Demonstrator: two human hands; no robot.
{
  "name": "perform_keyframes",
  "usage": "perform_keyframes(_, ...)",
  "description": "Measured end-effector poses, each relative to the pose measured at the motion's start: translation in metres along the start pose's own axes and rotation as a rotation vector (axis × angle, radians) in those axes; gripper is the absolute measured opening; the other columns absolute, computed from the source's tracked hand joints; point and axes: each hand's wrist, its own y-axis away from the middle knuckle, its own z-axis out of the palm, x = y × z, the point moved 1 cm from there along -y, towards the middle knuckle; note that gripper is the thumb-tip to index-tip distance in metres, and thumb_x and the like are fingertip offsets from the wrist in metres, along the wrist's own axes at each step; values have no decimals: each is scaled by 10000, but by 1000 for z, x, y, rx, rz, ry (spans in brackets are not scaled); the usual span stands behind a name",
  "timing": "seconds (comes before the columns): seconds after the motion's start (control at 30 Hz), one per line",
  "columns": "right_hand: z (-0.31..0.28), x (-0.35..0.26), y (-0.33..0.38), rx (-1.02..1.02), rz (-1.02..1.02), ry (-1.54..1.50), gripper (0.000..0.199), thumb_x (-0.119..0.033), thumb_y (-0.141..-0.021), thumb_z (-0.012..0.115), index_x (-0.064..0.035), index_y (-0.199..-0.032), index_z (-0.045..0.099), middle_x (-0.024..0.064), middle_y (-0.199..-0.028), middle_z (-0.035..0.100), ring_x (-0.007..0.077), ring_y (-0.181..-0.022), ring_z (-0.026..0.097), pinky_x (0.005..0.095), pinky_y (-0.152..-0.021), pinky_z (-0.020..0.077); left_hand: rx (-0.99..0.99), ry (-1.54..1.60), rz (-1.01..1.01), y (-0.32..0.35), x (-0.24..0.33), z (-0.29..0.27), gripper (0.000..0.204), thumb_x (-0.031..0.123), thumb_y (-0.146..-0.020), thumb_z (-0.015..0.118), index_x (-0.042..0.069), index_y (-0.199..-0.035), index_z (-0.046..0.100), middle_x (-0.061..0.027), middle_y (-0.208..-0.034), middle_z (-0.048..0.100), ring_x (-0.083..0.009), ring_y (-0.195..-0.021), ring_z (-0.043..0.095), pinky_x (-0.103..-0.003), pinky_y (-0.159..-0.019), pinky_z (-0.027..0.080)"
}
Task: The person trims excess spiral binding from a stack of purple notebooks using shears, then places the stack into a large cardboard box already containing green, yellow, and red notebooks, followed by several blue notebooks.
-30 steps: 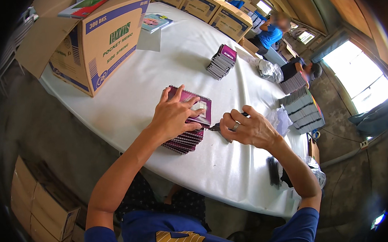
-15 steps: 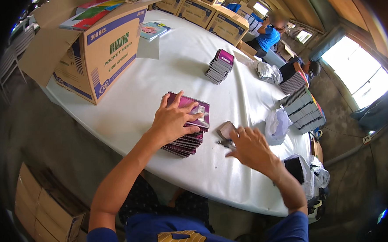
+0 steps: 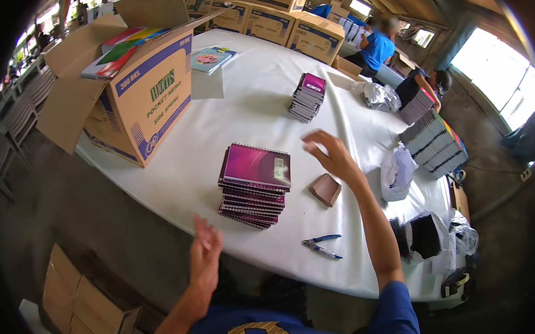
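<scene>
A stack of purple spiral notebooks stands near the table's front edge, its layers unevenly fanned. My left hand is off the stack, just in front and to its left; its fingers are stretched out, slightly blurred, and hold nothing. My right hand hovers to the right of the stack, fingers curved with a gap to the thumb, nothing seen in it. Below it lies a small brown block. Pliers with blue handles rest spread on the table nearer me. Farther back is a second notebook stack.
An open carton with colourful notebooks inside stands at the left of the white-covered table. Closed cartons line the far side. Stacked notebooks and plastic bags sit at the right. Two people work beyond.
My left hand has come off the notebook stack toward me. My right hand has moved up and away from the brown block. The pliers now lie in plain view nearer me.
</scene>
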Motion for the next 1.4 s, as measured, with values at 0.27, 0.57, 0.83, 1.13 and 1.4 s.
perform_keyframes(0.27, 78, 23, -83, -1001, 358, -533, 921, -811, -778, 448, -4, -1186, 622, 107, -1096, 646, 193, -1060, 585, 339, -884, 488, -73, -11, -284, -32, 13, 59, 840, 582, -934, 467, 62, -1505, 139, -80, -1506, 273, -204, -1391, 252, -403, -1118, 251)
perform_keyframes(0.57, 61, -24, 7, -492, 901, -801, 793, -653, -880, 505, 77, -1178, 592, 138, -1058, 652, 202, -932, 632, 317, -880, 483, -138, -122, -284, -95, 7, 55, 802, 559, -957, 427, 23, -1491, 163, -188, -1550, 190, -291, -1450, 118, -436, -1133, 189)
perform_keyframes(0.83, 45, -14, 13, -350, 773, -734, 653, -503, -926, 552, 119, -1120, 601, 142, -1012, 658, 157, -894, 620, 294, -819, 494, -75, -1128, 532, -66, 10, 81, 534, 370, -1018, 367, -75, -1266, 528, -288, -1480, 248, -496, -1389, 137, -558, -1090, 222)
perform_keyframes(1.13, 43, 15, 27, -174, 865, -982, 529, -354, -913, 637, 134, -1112, 592, 121, -940, 667, 122, -790, 634, 263, -705, 526, -21, -1338, 729, -70, 18, 82, 385, 301, -955, 526, 62, -1245, 612, -196, -1473, 318, -462, -1372, 216, -567, -1044, 296)
perform_keyframes(1.4, 42, 5, 23, -173, 752, -900, 528, -320, -889, 672, 123, -1153, 556, 136, -970, 652, 146, -803, 646, 270, -690, 555, -43, -1412, 845, -71, 39, 88, 414, 216, -822, 684, 164, -1229, 628, -171, -1484, 321, -486, -1368, 217, -596, -1023, 324)
